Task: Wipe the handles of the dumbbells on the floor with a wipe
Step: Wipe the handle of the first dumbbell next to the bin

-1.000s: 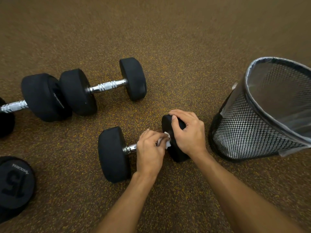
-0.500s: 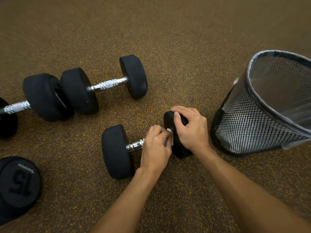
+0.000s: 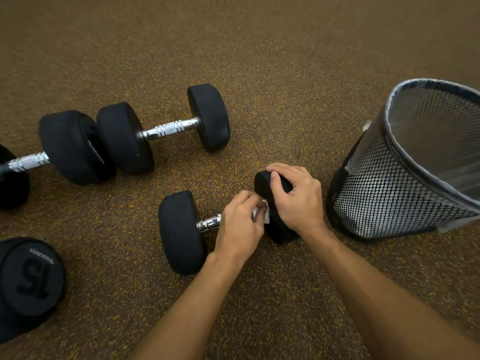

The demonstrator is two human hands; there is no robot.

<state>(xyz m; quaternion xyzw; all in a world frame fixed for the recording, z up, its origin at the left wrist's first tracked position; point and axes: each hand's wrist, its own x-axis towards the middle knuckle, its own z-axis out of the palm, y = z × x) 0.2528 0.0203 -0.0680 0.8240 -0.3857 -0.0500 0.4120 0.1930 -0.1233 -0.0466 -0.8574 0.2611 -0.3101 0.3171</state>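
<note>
Currently, left hand [image 3: 239, 224]: curling its fingers round the wipe [image 3: 259, 213] and the handle [image 3: 209, 223], pressing near the bar's right end.
right hand [image 3: 298, 201]: gripping the right head [image 3: 280, 233] of the near dumbbell [image 3: 181, 242] from above, fingers curling over its rim, steadying it.
wipe: showing only as a small white corner between the two hands; the rest is hiding under the left palm.
near dumbbell: lying on the floor [image 3: 259, 74], near the mesh bin [image 3: 384, 203] but not touching it.
risk, missed metal: bare chrome is showing beside the left head [image 3: 179, 216]; that stretch is likely getting skipped if the stroke is stopping short.
risk, underside: the bar's lower face is facing away from view; probably going unwiped unless the hand is twisting round it.
risk, rolling: the heads are looking rounded; with the right hand easing off, the dumbbell is probably rolling toward the bin or onto fingers.
risk, bunching: a wadded wipe is giving less contact and may be slipping out of the grip.
remaining: far dumbbell [image 3: 166, 131], left-edge dumbbell [image 3: 28, 162] and dumbbell marked 15 [image 3: 31, 276] are lying apart, none being touched; cannot tell whether they are wiped.
</note>
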